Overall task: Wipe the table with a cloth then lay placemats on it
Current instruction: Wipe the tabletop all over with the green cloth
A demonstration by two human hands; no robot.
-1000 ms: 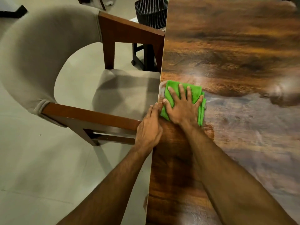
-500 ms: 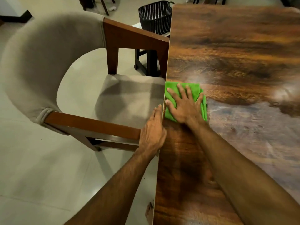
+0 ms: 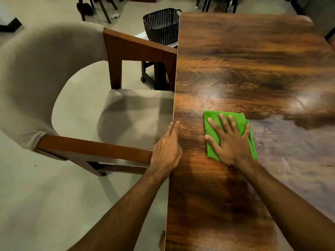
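Observation:
A folded green cloth [image 3: 212,124] lies flat on the glossy dark wooden table [image 3: 253,60], a short way in from its left edge. My right hand [image 3: 228,140] presses on the cloth with straight, spread fingers and covers much of it. My left hand [image 3: 167,151] rests against the table's left edge, its fingers straight along the rim. No placemats are in view.
A beige upholstered chair [image 3: 45,73] with a wooden frame stands close against the table's left side. A black slatted basket [image 3: 160,24] sits on the floor beyond it. Other furniture legs stand at the far end of the room.
My right hand has slid the cloth to the right, away from the table's left edge. The left hand stays at the edge.

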